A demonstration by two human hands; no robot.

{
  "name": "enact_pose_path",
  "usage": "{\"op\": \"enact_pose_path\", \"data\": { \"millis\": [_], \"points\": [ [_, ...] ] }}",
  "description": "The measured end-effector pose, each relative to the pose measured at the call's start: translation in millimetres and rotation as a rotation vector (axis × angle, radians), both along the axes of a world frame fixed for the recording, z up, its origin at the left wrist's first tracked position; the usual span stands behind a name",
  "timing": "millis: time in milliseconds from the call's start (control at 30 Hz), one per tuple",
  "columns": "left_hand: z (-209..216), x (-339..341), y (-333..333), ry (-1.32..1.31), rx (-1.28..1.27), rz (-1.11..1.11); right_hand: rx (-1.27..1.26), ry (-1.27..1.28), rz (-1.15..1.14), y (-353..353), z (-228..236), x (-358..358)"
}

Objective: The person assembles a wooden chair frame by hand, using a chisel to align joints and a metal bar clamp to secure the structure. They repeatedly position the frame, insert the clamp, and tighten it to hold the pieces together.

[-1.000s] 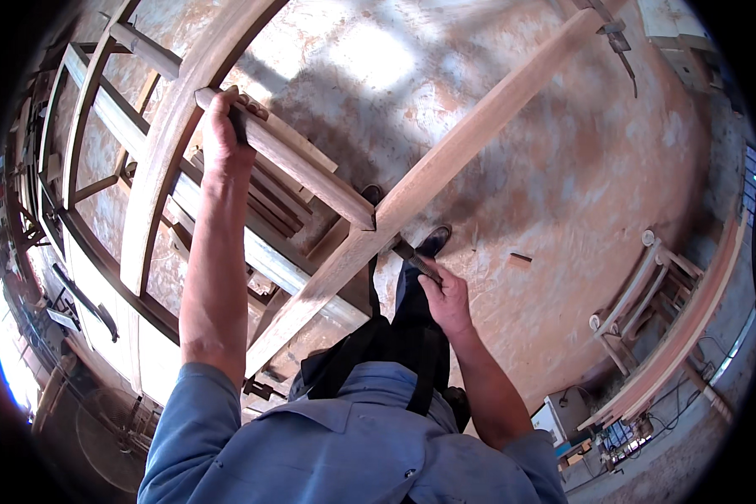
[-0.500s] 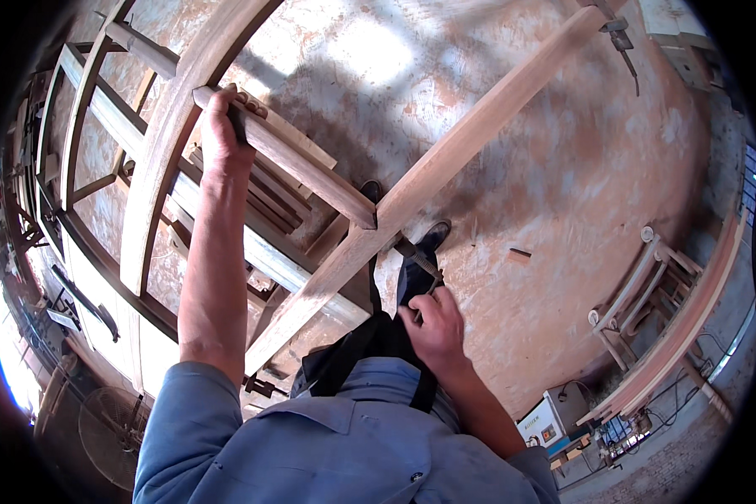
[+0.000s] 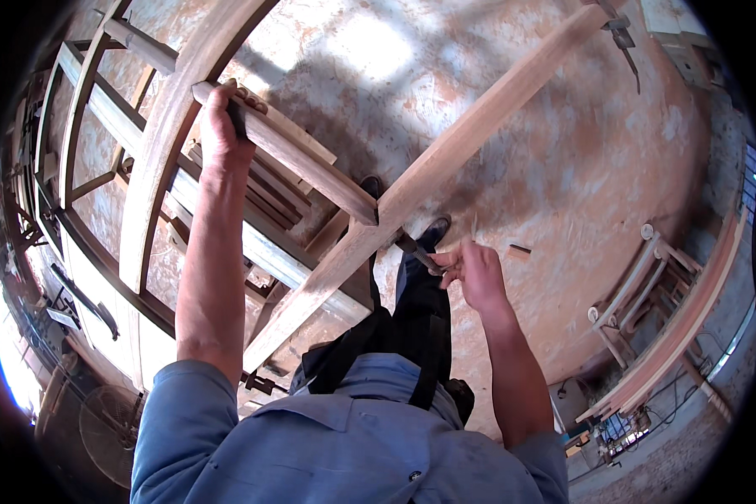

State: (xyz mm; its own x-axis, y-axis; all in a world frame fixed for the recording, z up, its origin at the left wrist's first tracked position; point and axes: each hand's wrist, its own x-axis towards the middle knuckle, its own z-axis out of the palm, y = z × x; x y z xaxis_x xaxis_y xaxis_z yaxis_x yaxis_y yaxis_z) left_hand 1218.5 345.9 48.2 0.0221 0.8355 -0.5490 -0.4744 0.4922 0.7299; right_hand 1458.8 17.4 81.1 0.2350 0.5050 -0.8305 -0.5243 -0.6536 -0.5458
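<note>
The right hand (image 3: 479, 273) has swung its chisel (image 3: 416, 249) back to the joint (image 3: 376, 225), gripping it tight, while the left hand (image 3: 223, 130) still clasps the rail (image 3: 302, 164).

Your right hand (image 3: 479, 273) has moved up from near your body, bringing the dark tool (image 3: 418, 252) back against the wooden rail joint (image 3: 378, 225).

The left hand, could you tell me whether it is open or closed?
Closed: the left hand wraps around the wooden rail.
</note>
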Motion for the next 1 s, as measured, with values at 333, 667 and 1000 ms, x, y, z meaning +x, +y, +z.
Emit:
{"op": "enact_pose_path", "data": {
  "millis": [333,667,1000],
  "points": [
    [2,-2,-7,0.106,0.061,-0.033,-0.007,-0.372,0.245,0,-27,-3],
    [8,0,-6,0.062,-0.052,-0.011,0.59,-1.015,0.746,-2,-13,-17],
    [0,1,-3,0.101,-0.044,0.032,0.143,0.132,-0.259,-32,-34,-69]
  ]
}}
